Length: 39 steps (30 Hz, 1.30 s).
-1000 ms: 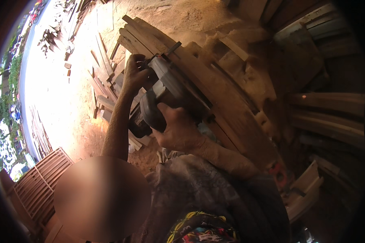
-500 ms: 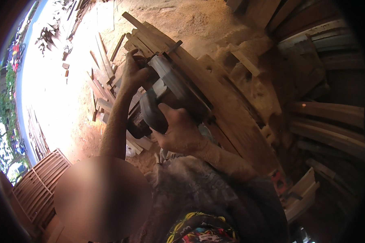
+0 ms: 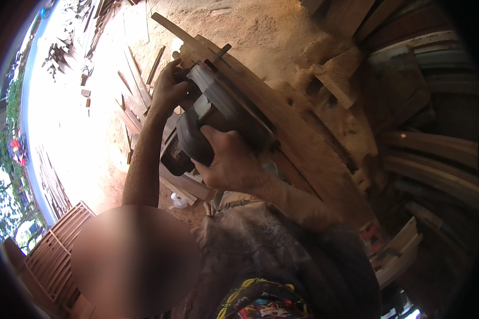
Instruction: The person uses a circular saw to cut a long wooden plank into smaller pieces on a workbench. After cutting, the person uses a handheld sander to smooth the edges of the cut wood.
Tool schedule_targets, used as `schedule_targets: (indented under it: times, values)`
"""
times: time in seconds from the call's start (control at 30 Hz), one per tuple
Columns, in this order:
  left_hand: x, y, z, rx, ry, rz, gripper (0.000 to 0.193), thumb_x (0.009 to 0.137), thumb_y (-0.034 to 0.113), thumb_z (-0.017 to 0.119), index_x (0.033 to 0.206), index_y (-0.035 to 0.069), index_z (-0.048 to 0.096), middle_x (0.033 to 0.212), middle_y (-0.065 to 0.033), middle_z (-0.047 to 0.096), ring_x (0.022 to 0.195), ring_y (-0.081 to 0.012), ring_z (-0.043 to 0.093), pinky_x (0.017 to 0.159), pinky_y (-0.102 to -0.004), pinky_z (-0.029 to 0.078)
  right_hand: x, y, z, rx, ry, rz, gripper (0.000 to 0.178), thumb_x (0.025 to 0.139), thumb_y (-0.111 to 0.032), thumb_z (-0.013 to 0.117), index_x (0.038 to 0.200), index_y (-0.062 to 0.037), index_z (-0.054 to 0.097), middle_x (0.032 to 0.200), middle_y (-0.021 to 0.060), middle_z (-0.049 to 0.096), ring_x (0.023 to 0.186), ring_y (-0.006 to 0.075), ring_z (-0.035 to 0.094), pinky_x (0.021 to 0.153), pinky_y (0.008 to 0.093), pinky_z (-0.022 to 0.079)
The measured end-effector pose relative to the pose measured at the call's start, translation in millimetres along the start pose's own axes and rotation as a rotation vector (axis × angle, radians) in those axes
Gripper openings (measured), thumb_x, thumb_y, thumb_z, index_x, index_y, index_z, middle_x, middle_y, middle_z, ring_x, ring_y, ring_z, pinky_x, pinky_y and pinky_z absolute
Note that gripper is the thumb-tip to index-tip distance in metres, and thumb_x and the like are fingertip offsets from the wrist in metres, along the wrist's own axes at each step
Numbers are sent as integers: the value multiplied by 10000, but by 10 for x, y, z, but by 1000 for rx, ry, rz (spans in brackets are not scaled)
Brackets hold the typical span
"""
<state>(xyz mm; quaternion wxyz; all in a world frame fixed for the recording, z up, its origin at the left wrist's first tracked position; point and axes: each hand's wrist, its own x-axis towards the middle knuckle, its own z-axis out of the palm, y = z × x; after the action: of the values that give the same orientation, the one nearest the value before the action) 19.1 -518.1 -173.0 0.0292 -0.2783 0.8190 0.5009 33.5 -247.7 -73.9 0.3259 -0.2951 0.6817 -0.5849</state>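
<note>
A dark grey power tool, seemingly a circular saw [image 3: 226,103], rests on a long sawdust-covered wooden board [image 3: 303,143] that runs from upper left to lower right. Around its rear handle my right hand [image 3: 231,159] is closed, thumb on top. My left hand [image 3: 170,87] grips the tool's front end, with the fingers partly hidden behind it. A dark bar [image 3: 223,51] sticks out from the front over the board. The blade is out of sight. Behind the tool, a dark narrow gap [image 3: 295,170] runs along the wood.
Scrap wood strips [image 3: 135,80] litter the ground on the left, near a slatted wooden frame [image 3: 56,250]. Sawdust [image 3: 250,26] covers the ground beyond the board. Stacked timber [image 3: 431,141] stands at the right. A red-and-black object [image 3: 371,236] sits near the board's near end.
My hands and the saw have shifted slightly left and away along the board. Both hands keep their grip. The whole view has also shifted a little.
</note>
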Motion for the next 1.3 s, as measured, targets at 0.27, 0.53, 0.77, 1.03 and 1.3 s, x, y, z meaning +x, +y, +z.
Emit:
schedule_targets:
  times: [0.27, 0.53, 0.77, 1.03, 1.3]
  values:
    - [254, 256, -238, 108, -19, -52, 463, 818, 15, 696, 1279, -10, 735, 988, -90, 774, 790, -170, 738, 690, -315, 596, 439, -33, 117, -1, 52, 11, 277, 865, -144, 796, 1031, 10, 637, 880, 263, 745, 939, 417, 770, 792, 474, 624]
    - [567, 204, -511, 179, -57, 1, 455, 809, 69, 699, 1254, -4, 757, 919, -64, 760, 715, -140, 691, 617, -295, 550, 793, -59, 156, 35, -1, 47, 275, 881, -162, 783, 1051, 8, 650, 810, 219, 753, 886, 382, 792, 826, 469, 636]
    - [755, 168, -625, 206, -56, -23, 437, 827, 70, 734, 1257, -6, 749, 939, -63, 765, 721, -134, 699, 627, -302, 566, 982, -61, 199, -22, 13, 26, 273, 873, -142, 773, 1061, 16, 655, 793, 216, 752, 874, 382, 792, 860, 471, 638]
    - [910, 252, -741, 277, -59, -33, 381, 862, 85, 750, 1235, 8, 764, 898, -50, 767, 724, -126, 707, 636, -300, 577, 1210, -43, 242, -27, 39, 13, 266, 854, -142, 760, 1027, 33, 660, 825, 252, 745, 926, 407, 778, 860, 492, 637]
    - [1118, 198, -842, 397, -50, -24, 357, 879, 101, 757, 1226, 16, 771, 896, -63, 782, 726, -134, 720, 628, -301, 576, 1313, 13, 317, -21, 65, -18, 279, 850, -146, 773, 1049, 19, 670, 852, 238, 753, 923, 409, 776, 859, 468, 639]
